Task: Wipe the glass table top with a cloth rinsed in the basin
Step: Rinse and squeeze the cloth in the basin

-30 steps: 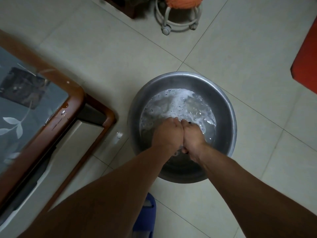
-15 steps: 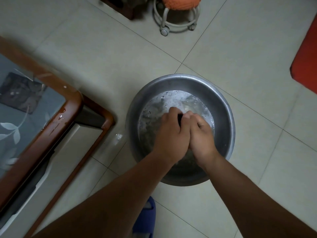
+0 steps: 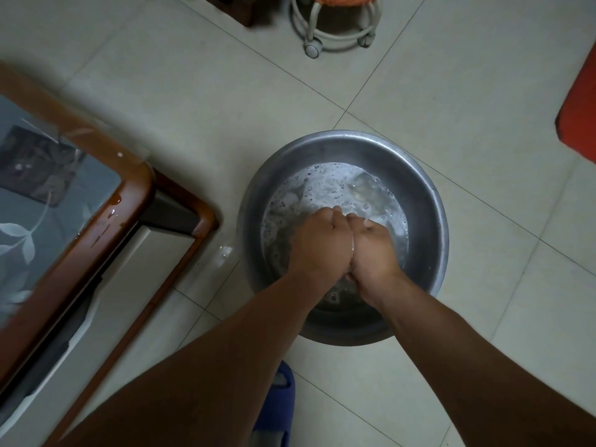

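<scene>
A round metal basin [image 3: 429, 201] stands on the tiled floor, holding foamy water [image 3: 332, 185]. My left hand [image 3: 317, 243] and my right hand [image 3: 374, 250] are side by side in the water, knuckles together, fingers curled under. They seem to grip the cloth between them, but the cloth itself is almost wholly hidden under the hands and foam. The glass table top [image 3: 48, 201], with a white leaf pattern and a brown wooden frame, lies at the left, with water drops on its rim.
A lower shelf of the table [image 3: 135, 272] juts out toward the basin. A wheeled stool [image 3: 335, 24] with an orange seat stands at the top. A red thing [image 3: 580, 111] is at the right edge. A blue slipper [image 3: 280, 401] is under my arms. A small wet spot [image 3: 224, 253] lies left of the basin.
My two hands rubbed forward in the basin, then drew back and down into the water, staying pressed together. The foam has shifted.
</scene>
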A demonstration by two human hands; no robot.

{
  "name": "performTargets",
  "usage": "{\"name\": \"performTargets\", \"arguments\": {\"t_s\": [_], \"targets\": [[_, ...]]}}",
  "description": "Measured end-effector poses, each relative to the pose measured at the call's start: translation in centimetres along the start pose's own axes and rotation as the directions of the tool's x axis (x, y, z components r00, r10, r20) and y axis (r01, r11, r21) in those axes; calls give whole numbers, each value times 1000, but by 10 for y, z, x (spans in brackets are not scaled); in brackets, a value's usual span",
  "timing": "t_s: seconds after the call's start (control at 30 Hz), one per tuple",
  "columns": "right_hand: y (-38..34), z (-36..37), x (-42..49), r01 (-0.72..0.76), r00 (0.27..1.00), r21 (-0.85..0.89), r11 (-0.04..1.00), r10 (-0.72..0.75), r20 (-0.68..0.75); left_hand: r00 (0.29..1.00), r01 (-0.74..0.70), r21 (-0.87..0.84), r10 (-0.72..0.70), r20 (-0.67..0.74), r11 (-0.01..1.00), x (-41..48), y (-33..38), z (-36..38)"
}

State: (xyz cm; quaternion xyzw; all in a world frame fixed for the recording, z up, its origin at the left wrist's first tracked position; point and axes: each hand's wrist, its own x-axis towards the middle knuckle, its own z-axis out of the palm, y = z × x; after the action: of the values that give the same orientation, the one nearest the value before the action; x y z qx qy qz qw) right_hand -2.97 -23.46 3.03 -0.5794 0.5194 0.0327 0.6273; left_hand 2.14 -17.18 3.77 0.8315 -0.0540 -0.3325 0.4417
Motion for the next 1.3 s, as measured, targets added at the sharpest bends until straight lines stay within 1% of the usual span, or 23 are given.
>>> {"name": "performTargets", "arguments": {"t_s": [0.07, 0.17, 0.27, 0.3, 0.4, 0.47, 0.57, 0.63, 0.67, 0.73, 0.77, 0.83, 0.87, 0.9, 0.97, 1.03, 1.1, 1.13, 1.2, 1.23, 1.3], "targets": [[2, -1, 0, 8, 1000, -17, 1000, -8, -25, 1000, 7, -19, -7, 4, 1000, -1, -2, 0], [4, -1, -2, 46, 999, -79, 996, -46, 5, 999, 40, -49, -40, 4, 998, -5, -1, -2], [4, -1, -3, 90, 995, -128, 988, -95, -37, 999, 52, -20, -52, 5, 998, -8, 2, -6], [3, -1, -3, 108, 991, -140, 984, -117, -60, 998, 62, -34, -61, 27, 998, -10, 3, -8], [-4, -5, -10, 155, 977, -221, 963, -183, -112, 983, 125, -138, -103, 152, 983, -17, 6, -19], [-8, -7, -18, 210, 957, -263, 942, -253, -143, 966, 155, -141, -120, 229, 978, -22, 9, -31], [-22, 2, -34, 215, 953, -207, 954, -251, -167, 946, 223, -212, -159, 282, 952, -31, 17, -54], [-39, 18, -51, 265, 949, -195, 944, -291, -120, 962, 216, -296, -151, 227, 930, -38, 21, -80], [-50, 30, -61, 301, 945, -181, 936, -318, -75, 977, 187, -334, -139, 162, 924, -41, 22, -99], [-71, 67, -86, 328, 944, -75, 942, -324, 58, 994, 102, -396, -113, -6, 913, -49, 16, -147], [-80, 91, -99, 303, 945, -2, 953, -300, 127, 990, 54, -405, -102, -99, 913, -55, 9, -174], [-92, 146, -125, 211, 940, 128, 969, -238, 247, 959, -41, -419, -81, -270, 907, -70, -11, -235], [-96, 177, -138, 182, 924, 160, 970, -224, 309, 941, -72, -424, -79, -328, 903, -79, -24, -268], [-98, 209, -153, 166, 902, 157, 973, -215, 376, 927, -76, -420, -90, -363, 904, -88, -39, -301], [-99, 270, -186, 138, 839, 122, 983, -181, 513, 907, -12, -407, -162, -389, 913, -110, -72, -366], [-95, 328, -220, 95, 793, 89, 991, -129, 595, 878, 49, -419, -239, -415, 907, -136, -111, -429], [-89, 385, -254, 30, 754, 84, 996, -78, 653, 846, 66, -418, -273, -459, 906, -165, -149, -490], [-85, 413, -271, -6, 723, 79, 997, -50, 689, 822, 54, -446, -294, -488, 894, -181, -169, -519], [-74, 465, -302, -68, 638, 31, 997, 20, 770, 787, 13, -549, -347, -510, 835, -210, -212, -569], [-67, 489, -318, -84, 579, -22, 996, 67, 813, 776, 9, -578, -371, -511, 816, -224, -234, -590], [-48, 535, -346, -52, 436, -172, 984, 177, 882, 764, 39, -548, -378, -522, 835, -245, -275, -623]]}}
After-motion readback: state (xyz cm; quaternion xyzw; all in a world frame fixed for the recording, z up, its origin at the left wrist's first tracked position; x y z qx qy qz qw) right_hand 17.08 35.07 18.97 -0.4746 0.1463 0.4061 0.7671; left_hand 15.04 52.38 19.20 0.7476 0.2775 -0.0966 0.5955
